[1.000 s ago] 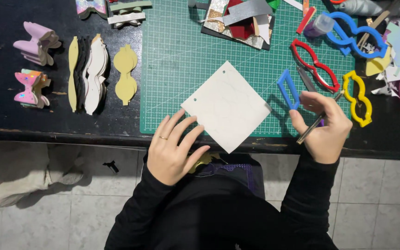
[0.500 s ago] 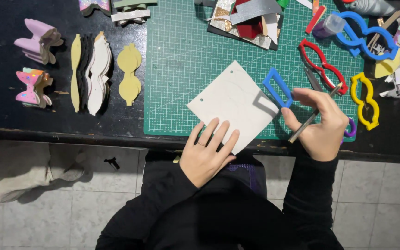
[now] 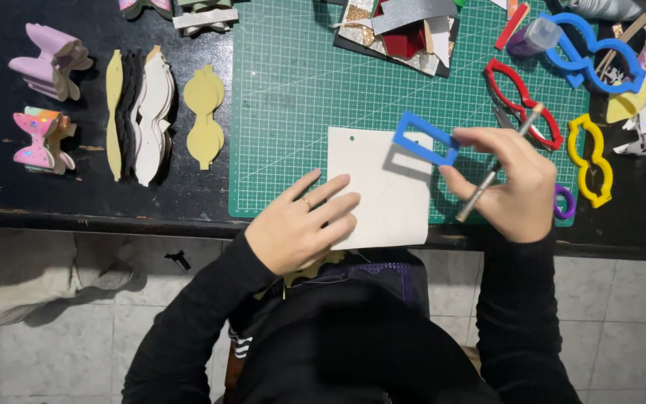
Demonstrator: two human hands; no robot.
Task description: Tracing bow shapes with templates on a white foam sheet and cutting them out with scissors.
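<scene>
We press our left hand (image 3: 300, 228) flat, fingers spread wide, on the lower left corner of a pale square sheet (image 3: 386, 191) that lies on the near edge of the green cutting mat (image 3: 293, 90), its bottom edge overhanging the mat toward us. Our right hand (image 3: 506, 183) hovers just right of the sheet and grips two things at once: a blue rectangular frame template (image 3: 424, 138) pinched at our fingertips, tilted over the sheet's upper right corner, and a slim metal-barrelled tool (image 3: 499, 164) that slants up through the fist. The sheet looks smooth and matte, with one small punched hole near its top left corner; the blue frame is flat and hollow, like cut plastic or foam. The mat is printed with a fine white grid and lies on a dark, worn counter (image 3: 9, 191). Right of the mat's middle sit a red outline template (image 3: 521, 101), a yellow one (image 3: 588, 161) and a larger blue one (image 3: 592, 49), all curvy and hollow. Left of the mat lie yellow bow-shaped cutouts (image 3: 203, 112), a stack of longer wavy cutouts (image 3: 140, 116) in yellow, black and white, and two folded bows, one lilac (image 3: 50, 63) and one pink (image 3: 39, 138). A pile of glitter scraps (image 3: 398, 30) at the mat's far edge is cut off by the frame, and we cannot make out the tool's tip, which our hand hides.
</scene>
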